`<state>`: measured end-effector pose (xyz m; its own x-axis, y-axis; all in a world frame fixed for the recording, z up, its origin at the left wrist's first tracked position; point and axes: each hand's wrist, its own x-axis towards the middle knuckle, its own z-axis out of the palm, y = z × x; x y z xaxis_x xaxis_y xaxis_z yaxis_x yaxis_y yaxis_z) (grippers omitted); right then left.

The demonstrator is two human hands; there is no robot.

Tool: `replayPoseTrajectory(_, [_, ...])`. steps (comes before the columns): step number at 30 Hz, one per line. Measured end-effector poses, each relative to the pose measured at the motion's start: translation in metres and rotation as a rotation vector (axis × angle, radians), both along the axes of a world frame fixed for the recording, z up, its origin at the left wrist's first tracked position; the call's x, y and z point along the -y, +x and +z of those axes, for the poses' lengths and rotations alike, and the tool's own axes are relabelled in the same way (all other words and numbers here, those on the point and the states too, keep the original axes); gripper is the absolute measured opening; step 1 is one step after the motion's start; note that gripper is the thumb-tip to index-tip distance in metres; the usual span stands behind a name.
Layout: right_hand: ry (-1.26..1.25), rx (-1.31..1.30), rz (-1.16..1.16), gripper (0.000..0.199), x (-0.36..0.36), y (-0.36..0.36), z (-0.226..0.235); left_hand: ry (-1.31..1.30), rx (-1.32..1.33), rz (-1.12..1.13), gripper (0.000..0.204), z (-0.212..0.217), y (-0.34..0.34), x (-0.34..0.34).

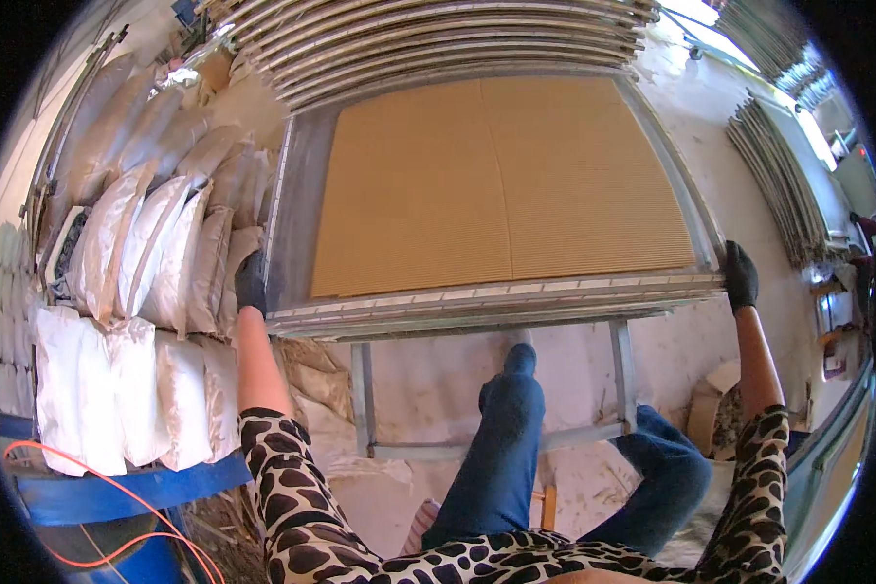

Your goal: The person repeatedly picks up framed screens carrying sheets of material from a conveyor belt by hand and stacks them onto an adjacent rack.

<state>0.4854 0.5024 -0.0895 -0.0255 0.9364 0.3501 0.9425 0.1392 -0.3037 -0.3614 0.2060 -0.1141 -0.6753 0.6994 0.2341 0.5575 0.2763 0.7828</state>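
A wide framed screen tray (300,195) lies in front of me with a tan, finely ribbed sheet (506,185) flat on it. The sheet has a lengthwise line near its middle. My left hand (251,282), in a dark glove, is closed around the tray's near left corner. At the near right corner my right hand (740,275), gloved the same way, grips the frame's side. The fingers of both hands are partly hidden by the frame. More frame edges show just under the tray's near side, above a grey metal stand (496,450).
Beyond the tray rises a stack of similar frames (448,44). Filled white sacks (136,389) are piled at left, over a blue support (136,492) with an orange hose (97,465) nearby. More frames (784,180) lean at right. My legs (501,457) are below.
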Motion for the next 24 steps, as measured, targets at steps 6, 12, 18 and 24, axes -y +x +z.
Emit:
replayPoseTrajectory(6, [-0.033,-0.904,-0.131,0.020,0.003,0.016,-0.053,-0.014,-0.013,-0.027,0.037,0.026,-0.004,0.019])
replayPoseTrajectory(12, [-0.045,-0.599,-0.053,0.041,0.019,0.059,-0.016,0.452,-0.123,-0.386,0.026,0.169,0.232,-0.036])
replayPoseTrajectory(18, [-0.047,-0.452,0.074,0.045,0.205,-0.033,0.053,0.569,-0.317,-0.817,0.025,0.343,0.414,0.068])
replayPoseTrajectory(24, [-0.164,-0.028,0.036,0.037,0.370,0.024,0.033,0.600,-0.257,-1.047,0.026,0.352,0.482,0.064])
